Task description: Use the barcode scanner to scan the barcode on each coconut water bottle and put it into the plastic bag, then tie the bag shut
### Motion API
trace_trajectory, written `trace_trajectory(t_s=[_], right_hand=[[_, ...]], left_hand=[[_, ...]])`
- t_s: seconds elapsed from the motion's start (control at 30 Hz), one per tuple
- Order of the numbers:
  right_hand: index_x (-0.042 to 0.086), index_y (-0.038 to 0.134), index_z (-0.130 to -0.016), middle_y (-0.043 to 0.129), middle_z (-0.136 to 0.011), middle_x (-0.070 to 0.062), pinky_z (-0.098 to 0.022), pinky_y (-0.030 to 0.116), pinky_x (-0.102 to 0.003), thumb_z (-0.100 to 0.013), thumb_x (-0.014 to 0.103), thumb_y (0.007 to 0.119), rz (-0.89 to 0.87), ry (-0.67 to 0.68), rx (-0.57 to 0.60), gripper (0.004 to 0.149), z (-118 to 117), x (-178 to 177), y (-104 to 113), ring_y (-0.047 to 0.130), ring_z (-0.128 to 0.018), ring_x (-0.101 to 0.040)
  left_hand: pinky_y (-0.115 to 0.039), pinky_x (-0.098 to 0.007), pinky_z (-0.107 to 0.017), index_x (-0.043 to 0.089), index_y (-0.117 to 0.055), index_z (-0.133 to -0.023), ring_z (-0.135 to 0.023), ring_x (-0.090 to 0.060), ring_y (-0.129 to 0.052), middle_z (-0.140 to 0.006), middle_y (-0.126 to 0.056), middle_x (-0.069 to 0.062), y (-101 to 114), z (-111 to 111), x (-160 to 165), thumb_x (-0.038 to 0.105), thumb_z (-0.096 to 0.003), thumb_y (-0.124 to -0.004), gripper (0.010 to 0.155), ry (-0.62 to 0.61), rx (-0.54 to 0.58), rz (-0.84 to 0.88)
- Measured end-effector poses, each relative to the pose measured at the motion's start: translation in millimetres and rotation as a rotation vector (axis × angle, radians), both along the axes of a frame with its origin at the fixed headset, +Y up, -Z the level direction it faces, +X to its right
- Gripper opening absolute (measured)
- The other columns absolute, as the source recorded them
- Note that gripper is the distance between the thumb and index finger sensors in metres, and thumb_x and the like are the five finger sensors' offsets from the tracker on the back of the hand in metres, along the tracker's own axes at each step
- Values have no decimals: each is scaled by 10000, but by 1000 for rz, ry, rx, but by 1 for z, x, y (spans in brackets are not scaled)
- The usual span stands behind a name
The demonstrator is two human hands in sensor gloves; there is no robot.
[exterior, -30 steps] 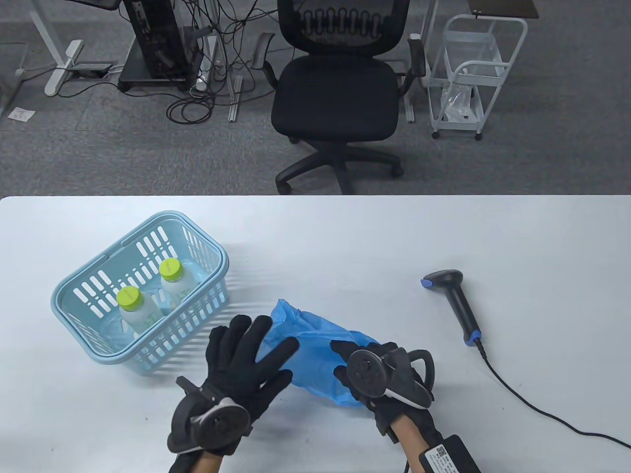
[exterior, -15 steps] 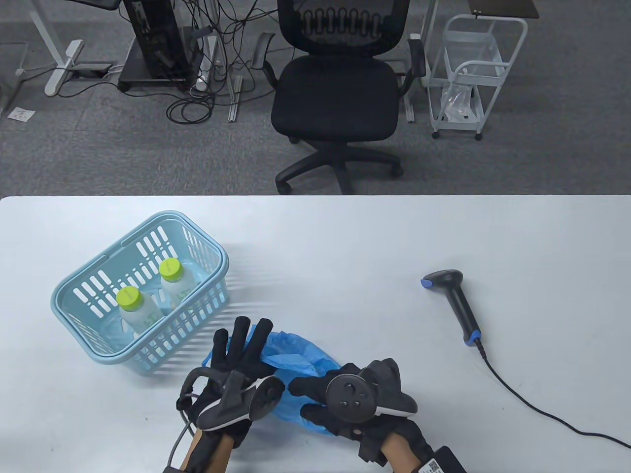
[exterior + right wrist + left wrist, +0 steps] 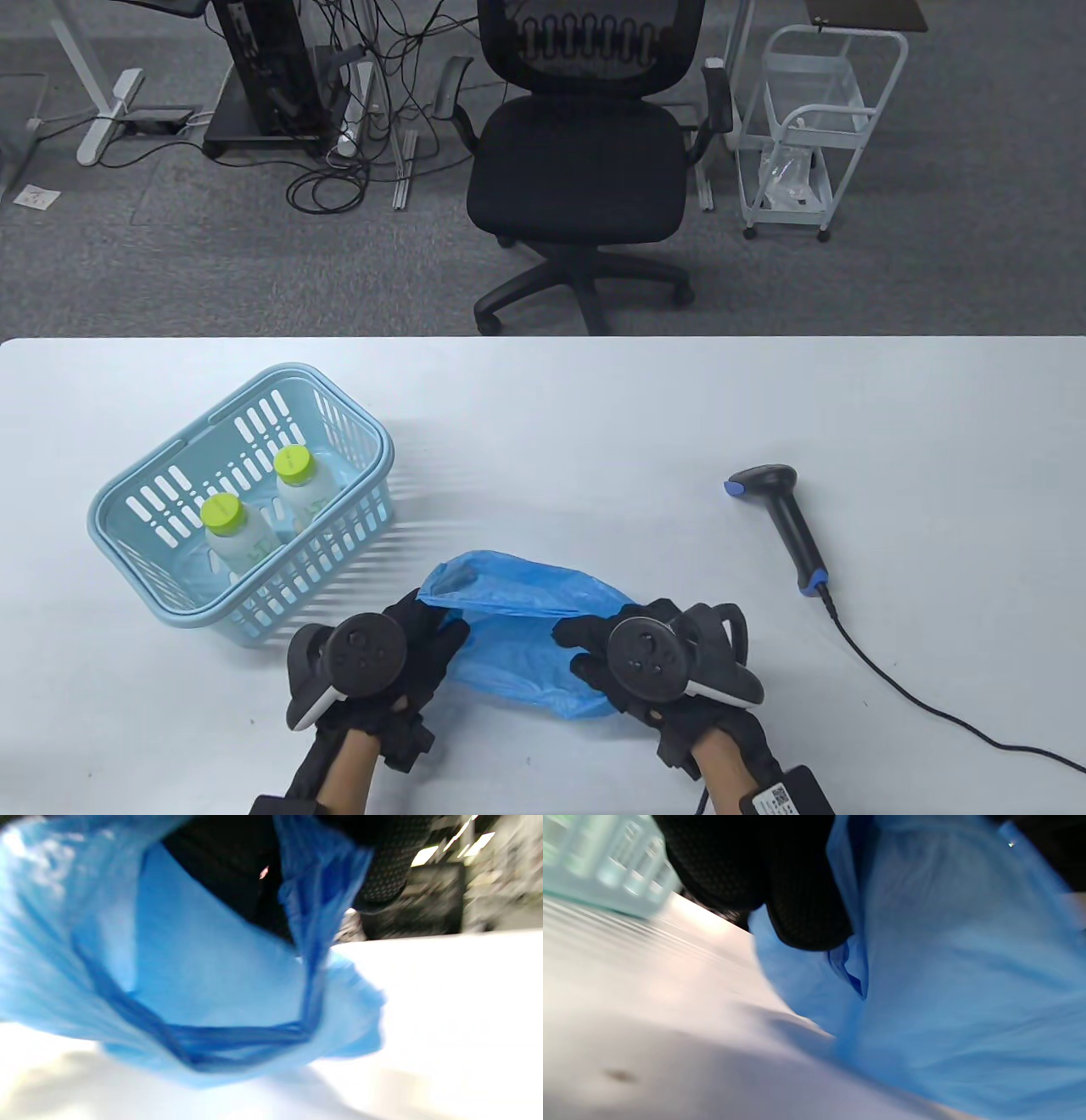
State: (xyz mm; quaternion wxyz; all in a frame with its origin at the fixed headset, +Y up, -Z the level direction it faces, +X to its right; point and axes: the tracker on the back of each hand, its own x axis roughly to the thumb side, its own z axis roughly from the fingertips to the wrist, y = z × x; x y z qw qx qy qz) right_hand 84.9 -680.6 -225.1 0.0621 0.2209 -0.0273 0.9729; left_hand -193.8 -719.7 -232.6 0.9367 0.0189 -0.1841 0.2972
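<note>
Since a moment ago the left hand (image 3: 373,658) has shifted to the plastic bag (image 3: 526,628)'s edge, so now both it and the right hand (image 3: 628,658) pinch it open near the tabletop's front edge. Basically nothing's done yet: both bottles (image 3: 227,531) sit in the basket (image 3: 356,424), scanner (image 3: 785,518) untouched toward the right edge.

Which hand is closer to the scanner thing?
Right. The right hand grips the blue bag, nearest the barcode scanner. The left hand is beyond it, beside the basket.

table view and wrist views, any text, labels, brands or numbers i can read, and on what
No text can be read in any view.
Bottles in the basket: green marks on the labels, too small to read.
White sticker on the black box at the right wrist: a QR-like code and print, too small to read.
Barcode scanner: no marking visible.
Plastic bag: plain blue; wrist views blurred.
</note>
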Motion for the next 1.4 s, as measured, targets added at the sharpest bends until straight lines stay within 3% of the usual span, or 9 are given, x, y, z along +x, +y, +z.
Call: trace_trajectory(t_s=[0.1,0.17,0.4,0.63,0.83,1.0,1.1,1.17,1.4], right_hand=[[444,679,-981,638,-1066,-49,-746,552,-638,-462,551,844,204,-135,98,556,3,-1,-2,685,-995,-398],[453,673,-981,328,-1203,-167,-744,427,-692,-451,580,828,249,-157,259,567,12,-6,8,455,-1041,-518],[468,756,-898,213,-1199,-221,-701,337,-740,-456,567,825,339,72,242,457,36,-49,12,264,-1012,-624],[423,686,-977,262,-1199,-259,-713,373,-745,-448,580,839,367,-107,-76,572,-4,-22,-32,315,-1028,-644],[397,575,-1040,677,-1112,-119,-722,509,-720,-444,545,882,340,-278,-126,686,-24,4,-48,564,-1033,-577],[325,571,-1055,910,-738,108,-718,682,-589,-453,447,924,273,-287,-143,709,-26,12,-43,906,-896,-267],[266,585,-1058,914,-625,123,-681,736,-552,-450,429,937,172,-198,-223,721,-26,11,-41,948,-805,-189],[259,598,-1052,913,-599,122,-667,741,-550,-448,423,941,134,-124,-257,714,-24,6,-39,952,-784,-182],[252,626,-1040,909,-568,127,-662,729,-547,-443,431,946,-75,137,-467,700,-9,-13,-32,951,-765,-173]], left_hand=[[-893,-476,-534,184,-620,-1172,-529,-91,-1027,-828,-956,71,4,4,10,369,-612,-894,651,-80,-60,104],[-898,-464,-512,161,-626,-1169,-487,-77,-1020,-793,-966,75,6,6,13,379,-614,-888,652,-106,-83,134],[-906,-448,-491,106,-609,-1175,-451,-58,-1014,-761,-970,81,3,11,26,390,-621,-879,678,-243,-211,319],[-899,-451,-500,72,-557,-1191,-455,-58,-1010,-765,-962,81,2,16,37,389,-626,-877,722,-442,-328,429],[-897,-452,-503,117,-487,-1223,-449,-67,-1015,-753,-972,88,5,15,26,388,-627,-886,766,-434,-331,388],[-872,-491,-526,295,-574,-1196,-476,-116,-1018,-757,-984,63,16,16,3,354,-637,-879,640,-218,-156,150],[-480,-739,-781,436,-595,-1168,-1145,-437,-567,-1252,-571,-42,31,26,7,388,-640,-868,596,-172,27,-126],[-215,-780,-746,435,-694,-1121,-1160,-506,-209,-1336,-305,-78,43,38,20,459,-622,-878,533,-200,154,-296],[-67,-765,-696,374,-927,-930,-1148,-505,-46,-1340,-161,-72,33,42,73,571,-618,-812,386,-215,105,-741]])
